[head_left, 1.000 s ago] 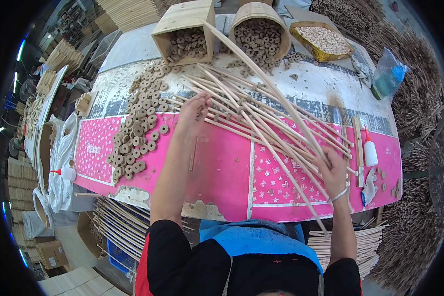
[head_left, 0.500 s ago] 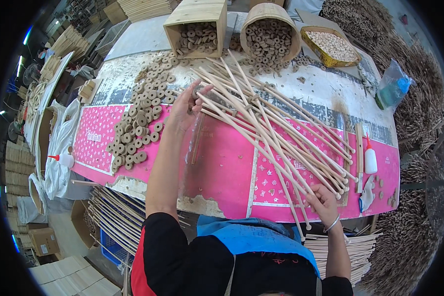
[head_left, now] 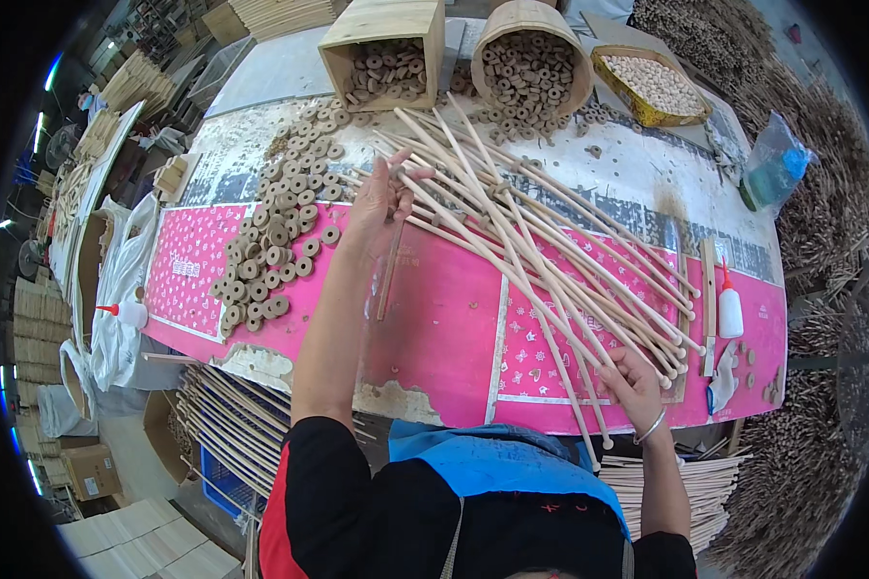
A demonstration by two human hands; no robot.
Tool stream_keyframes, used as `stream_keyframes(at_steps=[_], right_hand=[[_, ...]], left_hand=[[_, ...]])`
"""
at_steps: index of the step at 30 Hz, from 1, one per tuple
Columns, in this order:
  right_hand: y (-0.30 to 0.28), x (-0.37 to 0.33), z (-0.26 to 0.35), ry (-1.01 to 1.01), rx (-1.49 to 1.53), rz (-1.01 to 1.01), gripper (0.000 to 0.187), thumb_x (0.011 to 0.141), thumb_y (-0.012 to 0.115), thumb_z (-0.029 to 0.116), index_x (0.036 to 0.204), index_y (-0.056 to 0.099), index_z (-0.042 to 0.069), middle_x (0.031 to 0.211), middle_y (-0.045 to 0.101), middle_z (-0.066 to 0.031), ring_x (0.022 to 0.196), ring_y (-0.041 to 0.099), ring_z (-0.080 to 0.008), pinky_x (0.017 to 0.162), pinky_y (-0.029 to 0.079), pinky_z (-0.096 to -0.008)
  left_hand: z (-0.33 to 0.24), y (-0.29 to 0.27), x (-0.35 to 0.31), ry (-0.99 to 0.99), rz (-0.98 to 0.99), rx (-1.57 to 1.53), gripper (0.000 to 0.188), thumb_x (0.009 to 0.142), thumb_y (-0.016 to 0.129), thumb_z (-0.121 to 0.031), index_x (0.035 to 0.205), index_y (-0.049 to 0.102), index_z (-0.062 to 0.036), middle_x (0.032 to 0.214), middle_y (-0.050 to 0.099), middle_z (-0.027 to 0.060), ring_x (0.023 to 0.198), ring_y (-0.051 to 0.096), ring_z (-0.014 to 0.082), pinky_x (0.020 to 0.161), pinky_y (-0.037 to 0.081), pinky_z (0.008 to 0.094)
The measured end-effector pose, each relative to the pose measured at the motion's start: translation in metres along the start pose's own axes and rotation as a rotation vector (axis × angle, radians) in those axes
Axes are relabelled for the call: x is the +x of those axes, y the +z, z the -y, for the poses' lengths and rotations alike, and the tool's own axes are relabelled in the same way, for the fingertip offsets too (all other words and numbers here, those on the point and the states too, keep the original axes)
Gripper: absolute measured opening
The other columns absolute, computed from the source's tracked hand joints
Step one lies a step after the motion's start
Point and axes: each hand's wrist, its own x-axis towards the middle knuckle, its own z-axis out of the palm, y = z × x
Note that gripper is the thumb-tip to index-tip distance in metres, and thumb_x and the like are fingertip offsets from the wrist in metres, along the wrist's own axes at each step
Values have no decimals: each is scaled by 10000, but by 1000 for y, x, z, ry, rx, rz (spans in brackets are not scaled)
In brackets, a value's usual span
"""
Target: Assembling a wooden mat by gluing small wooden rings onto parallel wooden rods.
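Slim pale wooden rods (head_left: pixel 589 275) with rounded knobs at one end lie in a crossed pile over the pink-covered table (head_left: pixel 434 357). Several carry a small brown ring partway along. At the pile's upper left, my left hand (head_left: pixel 381 198) has its fingers closed round a small wooden ring at the tip of one rod; the fingers partly hide it. My right hand (head_left: pixel 635 388) pinches a rod near its lower end, close to the table's front edge. Many loose wooden rings (head_left: pixel 280 232) are heaped left of my left hand.
At the back, a square wooden box (head_left: pixel 336 53) and a round wooden tub (head_left: pixel 574 82) spill rings. Beside them stands a yellow tray (head_left: pixel 635 108) of small pale beads. To the right are a green-and-blue bag (head_left: pixel 777 174), a white glue bottle (head_left: pixel 730 311) and a wooden strip (head_left: pixel 709 299).
My left hand has shifted slightly right and down, and its fingers have curled more closely at the rod's tip. My right hand stays almost in place on the rod.
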Motion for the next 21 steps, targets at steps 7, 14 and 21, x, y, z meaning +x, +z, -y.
stream_keyframes(at_steps=[7, 14, 21], right_hand=[[7, 25, 22, -113, -57, -45, 175, 1007, 616, 148, 1126, 592, 21, 730, 633, 2, 545, 473, -15, 490, 346, -169], [3, 20, 38, -122, -36, 22, 168, 1008, 626, 148, 1104, 608, 11, 742, 638, 13, 603, 519, -16, 533, 380, -176], [15, 38, 41, -117, 22, 15, 142, 1016, 600, 136, 1102, 604, 22, 719, 631, 7, 549, 486, -12, 490, 366, -168]], left_hand=[[-7, 30, 9, 46, 0, -126, 450, 1069, 514, -270, 1430, 488, -3, 1160, 715, 135, 574, 453, 25, 467, 359, 154], [-29, 34, 1, 71, 87, -107, 583, 1087, 392, -456, 1403, 500, 23, 1040, 711, 97, 572, 445, 49, 502, 378, 185], [11, 84, -7, -80, 107, 187, 536, 1079, 370, -452, 1229, 651, -20, 880, 727, 60, 524, 459, 38, 462, 351, 195]])
